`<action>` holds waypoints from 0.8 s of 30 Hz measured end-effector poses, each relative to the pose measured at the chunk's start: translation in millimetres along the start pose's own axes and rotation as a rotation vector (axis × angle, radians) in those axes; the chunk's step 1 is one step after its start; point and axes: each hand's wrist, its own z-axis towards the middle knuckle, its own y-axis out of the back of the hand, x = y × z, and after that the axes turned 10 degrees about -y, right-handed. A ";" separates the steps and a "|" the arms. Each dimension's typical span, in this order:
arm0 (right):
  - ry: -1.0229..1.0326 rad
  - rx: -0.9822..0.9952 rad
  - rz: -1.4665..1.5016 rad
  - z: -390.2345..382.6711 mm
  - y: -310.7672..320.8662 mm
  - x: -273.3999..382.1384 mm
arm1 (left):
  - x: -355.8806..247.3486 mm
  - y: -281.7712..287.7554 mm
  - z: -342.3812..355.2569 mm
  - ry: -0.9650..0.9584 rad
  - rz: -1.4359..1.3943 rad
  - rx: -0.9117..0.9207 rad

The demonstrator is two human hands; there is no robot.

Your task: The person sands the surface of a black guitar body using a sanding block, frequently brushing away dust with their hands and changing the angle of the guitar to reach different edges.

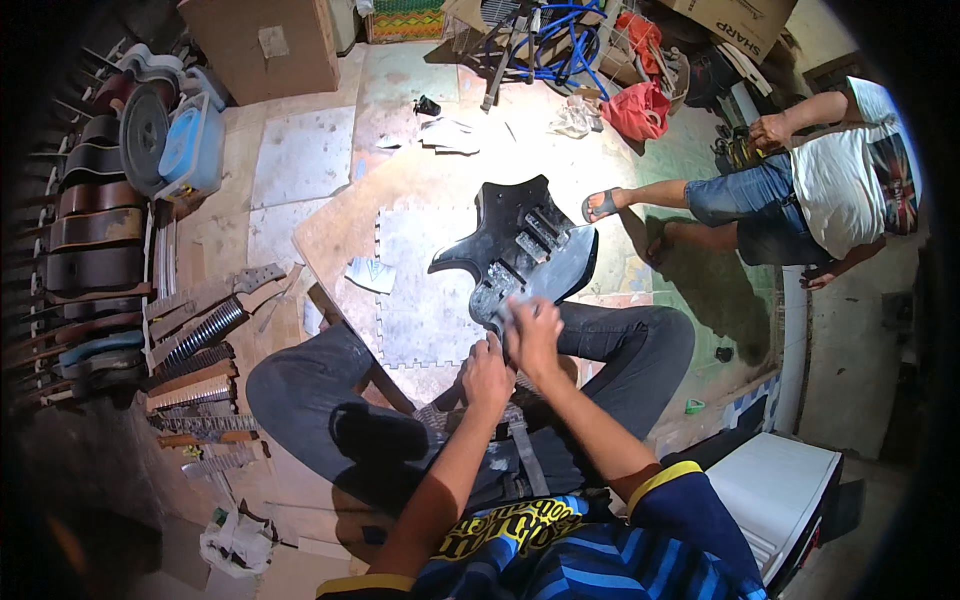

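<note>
Presently, my left hand [488, 374] and blurred right hand [535, 332] meet the electric guitar body [507, 238] at its near end; whether fingers clamp, I can't tell.

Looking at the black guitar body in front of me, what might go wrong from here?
The other person's sandaled foot is right by the edge of the guitar body, so a small step might bump it. Your right hand is blurred, probably moving, close to your left hand; a slip might knock one against the other.
</note>
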 end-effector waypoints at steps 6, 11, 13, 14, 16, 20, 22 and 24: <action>-0.119 -0.036 -0.094 60.9 26.4 -38.4 | -3.2 -3.2 0.2 -0.058 0.044 -0.053; -0.018 -0.211 0.230 47.9 49.4 -54.5 | 15.0 25.0 1.4 -0.070 0.114 -0.065; -0.142 -0.207 0.363 33.1 49.2 -64.5 | 9.7 36.4 5.4 -0.074 0.130 0.023; -0.266 -0.198 0.486 28.0 48.3 -67.7 | 4.0 44.0 8.6 -0.076 0.137 0.115; -0.290 -0.248 0.515 28.4 46.2 -68.8 | 3.0 42.2 22.0 -0.068 0.198 0.139; -0.310 -0.260 0.513 26.3 40.1 -71.1 | 7.5 30.5 34.5 -0.076 0.274 0.150; -0.331 -0.253 0.523 24.6 38.9 -75.8 | 7.7 29.3 35.5 -0.103 0.284 0.161; -0.371 -0.273 0.547 27.1 35.2 -75.8 | 11.5 29.2 30.3 -0.058 0.295 0.177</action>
